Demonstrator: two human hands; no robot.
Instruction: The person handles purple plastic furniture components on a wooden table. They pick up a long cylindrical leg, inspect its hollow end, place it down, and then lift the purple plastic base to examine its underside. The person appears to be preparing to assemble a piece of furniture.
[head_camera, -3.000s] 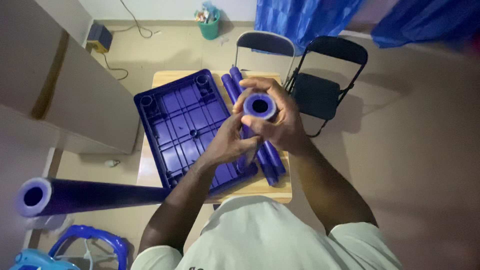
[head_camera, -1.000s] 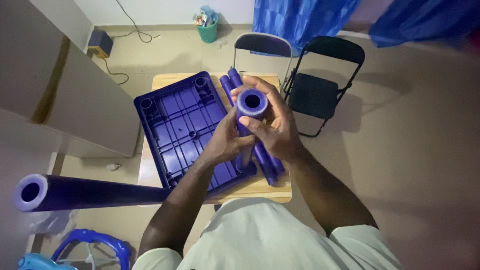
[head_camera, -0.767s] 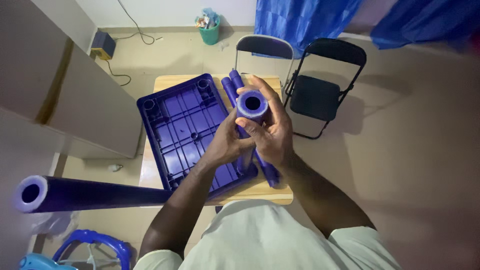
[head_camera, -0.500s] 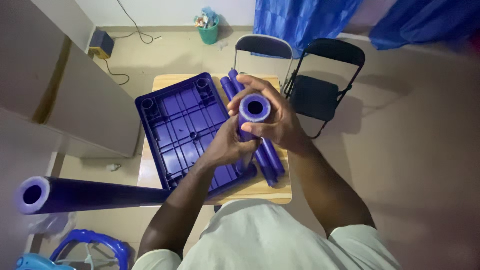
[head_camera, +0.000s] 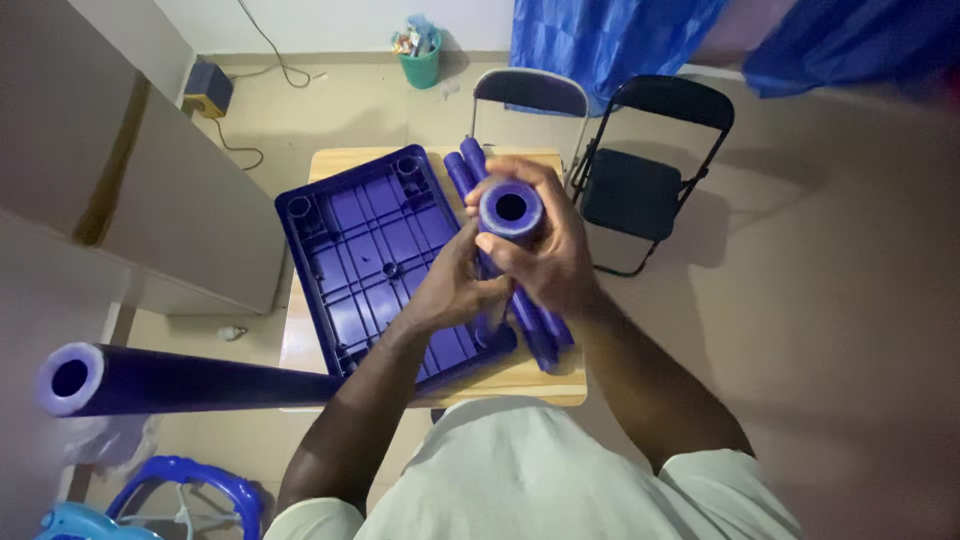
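Note:
My right hand (head_camera: 548, 250) is wrapped around the top of an upright purple plastic tube (head_camera: 511, 210), whose open end faces the camera. My left hand (head_camera: 455, 285) grips the same tube lower down, from the left side. Under my hands a purple ribbed plastic panel (head_camera: 370, 255) lies upside down on a small wooden table (head_camera: 530, 380). Two or three more purple tubes (head_camera: 462, 170) lie side by side along the panel's right edge, partly hidden by my hands.
Another long purple tube (head_camera: 180, 380) pokes in from the left, tucked near my left arm. Two black folding chairs (head_camera: 640, 160) stand behind the table. A green bin (head_camera: 420, 62) is at the far wall. A grey cabinet (head_camera: 120, 190) stands left; blue plastic parts (head_camera: 170, 490) lie bottom left.
The upright tube and both hands have stayed in nearly the same place, with only slight shifts of the tube's top between frames.

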